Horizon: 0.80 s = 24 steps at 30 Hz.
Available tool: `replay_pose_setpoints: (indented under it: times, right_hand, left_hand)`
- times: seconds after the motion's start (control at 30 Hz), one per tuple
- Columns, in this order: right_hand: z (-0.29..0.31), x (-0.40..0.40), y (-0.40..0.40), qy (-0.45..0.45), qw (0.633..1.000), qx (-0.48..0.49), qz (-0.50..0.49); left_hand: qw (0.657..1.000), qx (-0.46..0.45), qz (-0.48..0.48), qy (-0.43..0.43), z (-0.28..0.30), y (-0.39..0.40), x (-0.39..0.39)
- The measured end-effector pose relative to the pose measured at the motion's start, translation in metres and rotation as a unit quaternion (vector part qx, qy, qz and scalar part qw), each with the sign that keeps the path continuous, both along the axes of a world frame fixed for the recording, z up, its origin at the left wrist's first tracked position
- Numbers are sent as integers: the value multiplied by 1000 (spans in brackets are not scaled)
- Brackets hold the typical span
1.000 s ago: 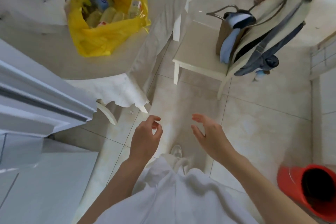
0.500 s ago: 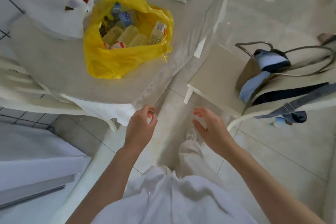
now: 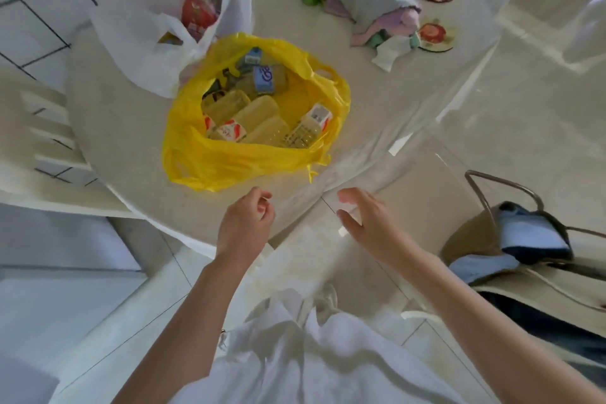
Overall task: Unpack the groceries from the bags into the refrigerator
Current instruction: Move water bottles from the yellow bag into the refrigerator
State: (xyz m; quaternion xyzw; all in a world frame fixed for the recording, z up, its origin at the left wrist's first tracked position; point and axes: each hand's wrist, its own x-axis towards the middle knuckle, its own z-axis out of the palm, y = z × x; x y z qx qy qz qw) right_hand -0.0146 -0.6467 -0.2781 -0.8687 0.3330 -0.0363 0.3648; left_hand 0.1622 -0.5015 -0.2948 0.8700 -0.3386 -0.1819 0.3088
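2 empty hands [image 3: 305, 223] below yellow bag [image 3: 229, 161]

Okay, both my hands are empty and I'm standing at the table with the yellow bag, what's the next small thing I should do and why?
Probably reach both hands forward into the yellow bag and lift out one item. The left hand and right hand hold nothing and hover just short of the bag, which lies open on the table with bottles and cartons showing at its mouth.

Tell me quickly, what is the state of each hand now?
Left hand: open, loosely curled, holding nothing.
Right hand: open, holding nothing.
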Motion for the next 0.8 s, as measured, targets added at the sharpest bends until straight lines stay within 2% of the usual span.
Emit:
replay_pose_setpoints:
  times: [0.23, 0.37, 0.53, 0.67, 0.8]
  right_hand:
    - [-1, 65, -55, 5, 998, -11, 57]
    - [-10, 105, -77, 9, 997, -18, 71]
    - [-20, 151, -97, 35, 995, -28, 91]
    - [-26, 182, -113, 53, 990, -40, 127]
    - [-37, 202, -126, 94, 974, -70, 192]
  left_hand:
    - [999, 7, 40, -7, -4, -43, 51]
    - [998, 29, 29, -39, -5, -72, 85]
    - [999, 32, 16, -36, -10, -102, 115]
    - [996, 82, 5, -26, -28, -111, 131]
    - [988, 147, 52, -7, -42, -109, 137]
